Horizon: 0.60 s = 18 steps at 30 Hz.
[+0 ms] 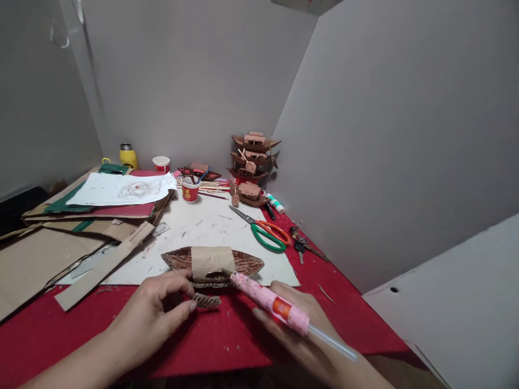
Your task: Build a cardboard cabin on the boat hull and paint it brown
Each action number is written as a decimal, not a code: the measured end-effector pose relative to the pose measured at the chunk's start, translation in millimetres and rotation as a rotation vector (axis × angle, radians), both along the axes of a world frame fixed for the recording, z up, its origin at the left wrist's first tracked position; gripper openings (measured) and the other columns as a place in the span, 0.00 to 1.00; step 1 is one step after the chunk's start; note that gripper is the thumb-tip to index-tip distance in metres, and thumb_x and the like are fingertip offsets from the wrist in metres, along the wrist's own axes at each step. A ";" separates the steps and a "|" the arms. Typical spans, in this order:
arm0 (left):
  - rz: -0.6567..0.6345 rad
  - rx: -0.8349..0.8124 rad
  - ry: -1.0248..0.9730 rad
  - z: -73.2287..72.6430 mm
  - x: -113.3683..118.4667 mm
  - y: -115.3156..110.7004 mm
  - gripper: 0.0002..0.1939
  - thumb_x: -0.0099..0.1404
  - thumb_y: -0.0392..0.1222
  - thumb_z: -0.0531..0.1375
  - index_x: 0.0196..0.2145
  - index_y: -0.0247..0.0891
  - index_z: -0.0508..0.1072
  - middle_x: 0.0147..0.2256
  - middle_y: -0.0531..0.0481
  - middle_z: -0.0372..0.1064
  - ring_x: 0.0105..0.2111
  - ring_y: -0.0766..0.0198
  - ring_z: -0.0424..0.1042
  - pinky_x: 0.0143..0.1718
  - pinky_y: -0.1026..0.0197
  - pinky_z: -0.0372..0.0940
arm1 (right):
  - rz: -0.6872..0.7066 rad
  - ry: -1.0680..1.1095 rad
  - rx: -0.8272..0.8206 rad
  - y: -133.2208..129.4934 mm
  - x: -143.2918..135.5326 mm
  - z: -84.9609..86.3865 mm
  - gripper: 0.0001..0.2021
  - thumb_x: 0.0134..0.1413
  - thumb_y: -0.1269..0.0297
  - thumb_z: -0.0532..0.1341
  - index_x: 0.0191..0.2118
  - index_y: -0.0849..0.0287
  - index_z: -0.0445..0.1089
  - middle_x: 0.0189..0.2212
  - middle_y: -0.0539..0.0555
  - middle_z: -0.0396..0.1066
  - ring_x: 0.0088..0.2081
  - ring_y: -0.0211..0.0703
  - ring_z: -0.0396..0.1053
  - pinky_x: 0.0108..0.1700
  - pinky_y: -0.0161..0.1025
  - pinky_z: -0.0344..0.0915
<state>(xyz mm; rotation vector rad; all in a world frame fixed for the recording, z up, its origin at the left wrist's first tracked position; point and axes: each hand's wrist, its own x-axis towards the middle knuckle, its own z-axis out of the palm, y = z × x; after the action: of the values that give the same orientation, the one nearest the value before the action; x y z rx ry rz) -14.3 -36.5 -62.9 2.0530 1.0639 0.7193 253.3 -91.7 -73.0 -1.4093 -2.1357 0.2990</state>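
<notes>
Pinched between the thumb and fingers of my left hand (pixel 166 302) is a small corrugated cardboard piece (pixel 207 301), held just in front of the model boat. My right hand (pixel 300 324) grips a pink glue gun (pixel 267 300) with a clear glue stick (pixel 332 342) sticking out of its back. The gun's nozzle points at a dark opening in the side of the boat's tan cabin (pixel 211 259). Whether the tip touches it, I cannot tell. The brown cardboard model boat (pixel 248 263) sits upright near the front edge of the white sheet.
Scissors (pixel 267 229) and keys (pixel 299 248) lie to the right. Finished model boats (pixel 253 156) are stacked at the back, near a red paper cup (pixel 190 189) and thin sticks (pixel 214 186). Cardboard sheets (pixel 48 254) and a drawing (pixel 121 189) pile up left. Grey partitions (pixel 194 81) enclose the table.
</notes>
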 end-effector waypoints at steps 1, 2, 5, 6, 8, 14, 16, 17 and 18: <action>-0.002 0.001 0.001 -0.2 -0.3 -0.2 0.07 0.62 0.37 0.57 0.28 0.41 0.73 0.37 0.48 0.78 0.49 0.54 0.73 0.48 0.57 0.65 | 0.001 -0.001 0.019 1.3 -1.4 -0.3 0.09 0.65 0.58 0.56 0.38 0.55 0.70 0.27 0.50 0.69 0.26 0.41 0.68 0.32 0.37 0.68; -0.001 0.000 0.003 -0.5 -0.8 -0.3 0.06 0.62 0.37 0.57 0.28 0.41 0.73 0.36 0.49 0.78 0.49 0.54 0.73 0.48 0.56 0.65 | 0.004 -0.010 0.030 2.5 -2.7 -0.8 0.09 0.65 0.58 0.56 0.39 0.55 0.71 0.26 0.50 0.68 0.25 0.41 0.67 0.31 0.37 0.68; 0.001 -0.001 0.011 -1.7 -1.6 0.0 0.06 0.63 0.37 0.57 0.29 0.41 0.73 0.35 0.49 0.77 0.47 0.54 0.73 0.47 0.56 0.65 | 0.027 -0.038 0.048 5.1 -8.2 -1.5 0.12 0.66 0.58 0.54 0.47 0.54 0.72 0.25 0.49 0.66 0.24 0.40 0.65 0.28 0.36 0.66; -0.003 -0.001 0.012 -2.0 -1.7 0.1 0.06 0.63 0.37 0.57 0.29 0.40 0.73 0.35 0.48 0.77 0.46 0.54 0.73 0.46 0.56 0.65 | 0.043 -0.036 0.055 5.6 -10.9 -1.2 0.13 0.66 0.57 0.54 0.48 0.54 0.72 0.25 0.50 0.66 0.24 0.40 0.66 0.27 0.36 0.66; -0.012 0.001 0.010 -2.1 -1.5 0.2 0.06 0.63 0.37 0.56 0.29 0.40 0.72 0.35 0.48 0.76 0.45 0.55 0.74 0.45 0.57 0.65 | 0.074 -0.020 0.066 6.5 -17.4 0.2 0.14 0.66 0.57 0.54 0.46 0.57 0.72 0.26 0.51 0.68 0.25 0.40 0.67 0.27 0.36 0.65; -0.024 -0.008 0.011 -2.0 -2.3 -1.0 0.07 0.63 0.36 0.57 0.28 0.40 0.72 0.36 0.47 0.76 0.47 0.54 0.73 0.47 0.56 0.65 | 0.118 0.040 0.106 7.2 -27.0 4.0 0.11 0.65 0.60 0.54 0.34 0.58 0.68 0.27 0.52 0.69 0.26 0.39 0.68 0.29 0.34 0.64; -0.004 0.000 0.007 -2.1 -3.5 -1.3 0.06 0.63 0.37 0.57 0.29 0.41 0.73 0.37 0.47 0.77 0.52 0.52 0.71 0.49 0.55 0.64 | 0.111 0.008 0.165 5.3 -19.2 4.1 0.10 0.64 0.59 0.54 0.34 0.57 0.67 0.24 0.50 0.68 0.23 0.37 0.65 0.26 0.33 0.62; 0.005 0.006 0.004 -1.9 -4.3 -1.4 0.06 0.63 0.37 0.57 0.30 0.41 0.73 0.38 0.47 0.78 0.54 0.52 0.70 0.51 0.54 0.64 | 0.081 -0.027 0.189 3.7 -12.7 3.8 0.11 0.63 0.58 0.56 0.32 0.56 0.67 0.23 0.49 0.66 0.21 0.36 0.63 0.24 0.33 0.61; 0.014 0.015 0.001 -1.6 -5.2 -1.4 0.06 0.63 0.38 0.57 0.30 0.41 0.73 0.38 0.47 0.78 0.55 0.52 0.69 0.52 0.54 0.63 | 0.027 -0.064 0.208 1.7 -4.7 3.2 0.11 0.62 0.56 0.57 0.30 0.55 0.66 0.21 0.48 0.65 0.20 0.36 0.62 0.23 0.32 0.59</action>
<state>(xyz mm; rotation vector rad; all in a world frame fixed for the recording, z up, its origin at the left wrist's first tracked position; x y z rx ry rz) -19.5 -37.9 -64.5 2.0600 1.0771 0.7356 248.6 -90.0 -69.8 -1.2871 -2.1682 0.0405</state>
